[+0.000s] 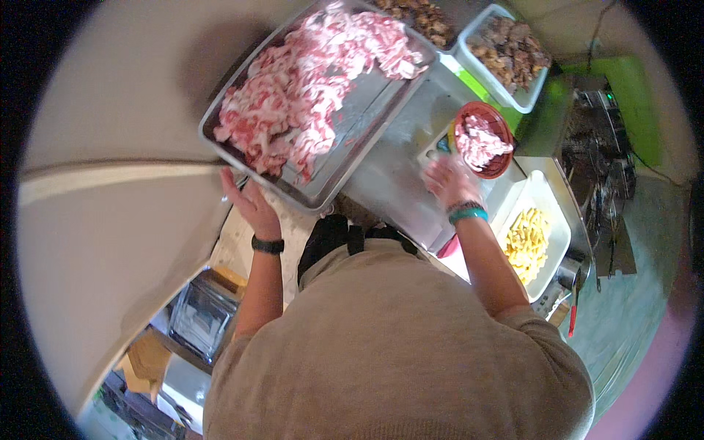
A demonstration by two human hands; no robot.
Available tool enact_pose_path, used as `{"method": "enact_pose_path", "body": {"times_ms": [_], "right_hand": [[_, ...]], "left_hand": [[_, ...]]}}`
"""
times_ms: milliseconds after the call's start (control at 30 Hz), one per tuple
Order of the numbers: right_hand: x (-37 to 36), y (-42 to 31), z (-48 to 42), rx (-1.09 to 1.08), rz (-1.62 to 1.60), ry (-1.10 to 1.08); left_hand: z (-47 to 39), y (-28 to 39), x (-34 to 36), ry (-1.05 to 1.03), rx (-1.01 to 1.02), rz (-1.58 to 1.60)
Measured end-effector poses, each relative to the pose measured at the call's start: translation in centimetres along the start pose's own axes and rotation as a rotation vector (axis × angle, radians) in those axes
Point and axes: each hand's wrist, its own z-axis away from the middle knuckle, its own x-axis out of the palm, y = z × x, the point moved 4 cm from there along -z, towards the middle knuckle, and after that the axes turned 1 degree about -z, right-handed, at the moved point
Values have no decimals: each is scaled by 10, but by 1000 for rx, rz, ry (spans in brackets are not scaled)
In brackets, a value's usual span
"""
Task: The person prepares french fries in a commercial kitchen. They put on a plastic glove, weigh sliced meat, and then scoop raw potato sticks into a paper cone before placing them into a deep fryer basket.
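My left hand [254, 210], fingers apart and a dark band at the wrist, is at the near left corner of a large metal tray [357, 132]. Whether it touches the rim I cannot tell. Thin slices of raw pink and white meat [297, 88] cover much of the tray, with bare metal at its near right. My right hand [454, 181], slightly blurred and seemingly in a clear glove, is just below a reddish-brown bowl [503, 159]. Nothing shows in its fingers. A pile of raw meat [479, 142] fills part of the bowl, which stands over a pale object, partly hidden.
A clear plastic tub [467, 41] of browned cooked meat stands behind the bowl. To the right, a white container [558, 231] holds yellow cut pieces. Beyond it are dark equipment [599, 143] and a red-handled tool [573, 319]. A beige wall [110, 110] runs along the left.
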Motion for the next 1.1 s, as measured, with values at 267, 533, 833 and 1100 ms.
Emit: {"method": "enact_pose_path", "body": {"times_ms": [267,533,833,1100], "right_hand": [[-129,-28,-41,-226,-134,205],[-145,-36,-47,-577,308,247],[-276,-124,44,-500,-586,-38],[-305,-232,59,-218,-891,-490]], "left_hand": [[24,102,137,-723,155,173],[85,119,306,-1310,-482,424],[125,243,338,-1399,-657,732],[126,368,456,-1032,-69,736]]}}
